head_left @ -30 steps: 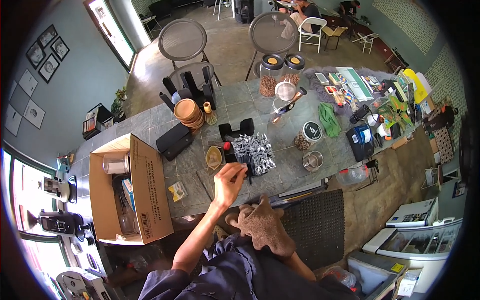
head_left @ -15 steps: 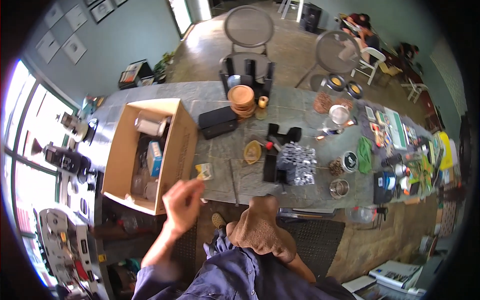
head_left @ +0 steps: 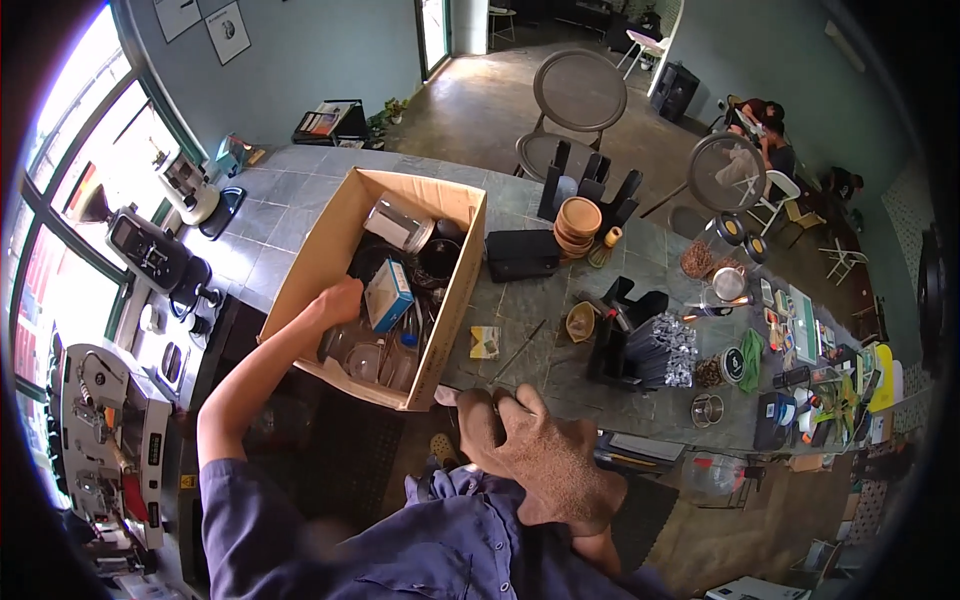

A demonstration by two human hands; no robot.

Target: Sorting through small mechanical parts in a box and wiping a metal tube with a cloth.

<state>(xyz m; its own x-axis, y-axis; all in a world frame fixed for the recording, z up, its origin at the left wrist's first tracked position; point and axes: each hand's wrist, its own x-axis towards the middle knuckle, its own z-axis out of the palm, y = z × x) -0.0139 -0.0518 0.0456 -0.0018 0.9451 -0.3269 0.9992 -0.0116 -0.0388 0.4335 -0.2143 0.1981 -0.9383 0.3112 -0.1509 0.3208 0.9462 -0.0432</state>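
Note:
My left hand (head_left: 338, 302) reaches down into a cardboard box (head_left: 447, 330) at the left, beside a blue-and-white carton (head_left: 389, 295). Its fingers are turned down and mostly hidden, so what they hold, if anything, does not show. Around it in the box lie a clear jar (head_left: 399, 222) on its side, clear plastic containers (head_left: 365, 360) and dark items. A brown cloth (head_left: 545, 465) covers my right hand, which grips it in front of my body, near the counter's front edge. Finger shapes bulge through the cloth.
On the stone counter (head_left: 505, 300) sit a black case (head_left: 522, 254), stacked terracotta saucers (head_left: 576, 222), a black holder (head_left: 612, 340) of wrapped sticks, a yellow bowl (head_left: 580, 322) and jars. Coffee grinders (head_left: 150, 255) stand left. People (head_left: 768, 135) sit far right.
My left hand has moved left and forward into the box. My right hand with the cloth has lifted slightly and its fingers show more under it. The view has turned left.

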